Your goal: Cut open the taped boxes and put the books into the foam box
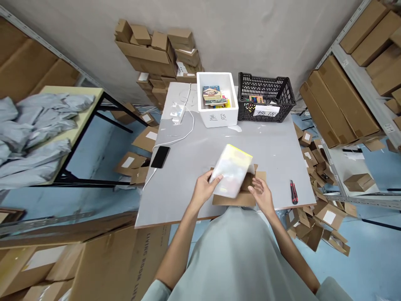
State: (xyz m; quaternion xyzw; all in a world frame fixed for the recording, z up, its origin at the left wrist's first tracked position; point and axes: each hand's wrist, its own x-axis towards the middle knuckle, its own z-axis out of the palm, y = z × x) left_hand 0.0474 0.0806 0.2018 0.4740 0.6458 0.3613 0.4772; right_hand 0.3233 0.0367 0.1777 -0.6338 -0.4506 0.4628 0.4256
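Observation:
A flat, whitish wrapped item (232, 170) with a yellow edge is tilted above an open cardboard box (234, 200) at the table's front edge. My left hand (205, 188) grips its lower left side, thumb on top. My right hand (261, 193) is at the box's right side, fingers apart and slightly curled, not touching the wrapped item. The item hides much of the box, so its contents cannot be made out.
On the grey table (194, 159) are a white foam box (218, 118) with books, a black crate (266, 109), a power strip (178, 114), a phone (161, 157) and a red-black cutter (293, 192). Cardboard boxes (328, 217) lie on the floor.

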